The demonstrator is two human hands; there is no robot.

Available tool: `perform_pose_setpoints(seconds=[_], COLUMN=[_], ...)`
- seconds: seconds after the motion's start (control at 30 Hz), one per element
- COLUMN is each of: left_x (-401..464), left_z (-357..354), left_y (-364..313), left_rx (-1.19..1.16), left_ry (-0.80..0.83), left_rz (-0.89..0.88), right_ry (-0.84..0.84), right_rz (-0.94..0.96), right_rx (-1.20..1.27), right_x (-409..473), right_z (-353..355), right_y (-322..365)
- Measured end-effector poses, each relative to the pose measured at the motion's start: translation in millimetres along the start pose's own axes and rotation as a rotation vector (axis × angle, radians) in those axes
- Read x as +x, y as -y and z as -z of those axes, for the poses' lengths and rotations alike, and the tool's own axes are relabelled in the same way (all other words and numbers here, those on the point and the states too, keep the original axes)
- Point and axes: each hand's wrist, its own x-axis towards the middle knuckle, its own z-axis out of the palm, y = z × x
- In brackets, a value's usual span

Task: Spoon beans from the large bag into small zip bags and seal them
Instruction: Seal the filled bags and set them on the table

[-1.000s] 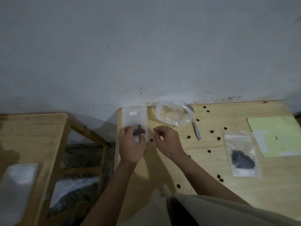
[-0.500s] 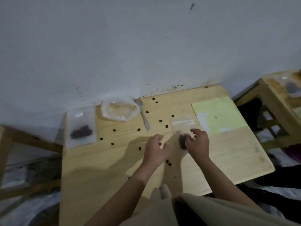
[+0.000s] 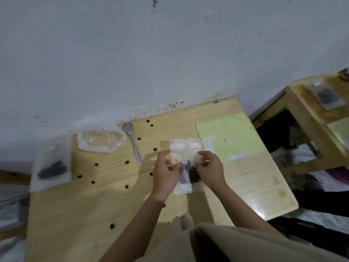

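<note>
Two hands lift a small zip bag of dark beans just above the table: left hand and right hand each pinch a side, fingers grasping it upright, likely for sealing. Nearby, the spoon lies beside the large bag.

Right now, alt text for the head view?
Both hands, left and right, hold a small zip bag of dark beans above a wooden table. A spoon, large bag and loose beans lie there.
</note>
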Motion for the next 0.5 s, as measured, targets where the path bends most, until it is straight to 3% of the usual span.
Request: perform_pose_setpoints(seconds=[0.17, 0.3, 0.5], left_x=[2.6, 11.3, 14.2], left_z=[-8.1, -11.0, -9.6], left_y=[-23.3, -32.4, -35.1], left_rx=[-0.192, -0.216, -0.192], left_ry=[0.014, 0.022, 0.034], left_rz=[-0.054, -0.123, -0.221], right_ry=[-0.101, -0.319, -0.274], right_rz=[0.042, -0.027, -0.165], right_rx=[0.143, -0.025, -0.269], right_x=[22.9, 61.4, 94.5], right_z=[31.1, 65.1, 79.2], right_y=[-7.9, -27.9, -42.2])
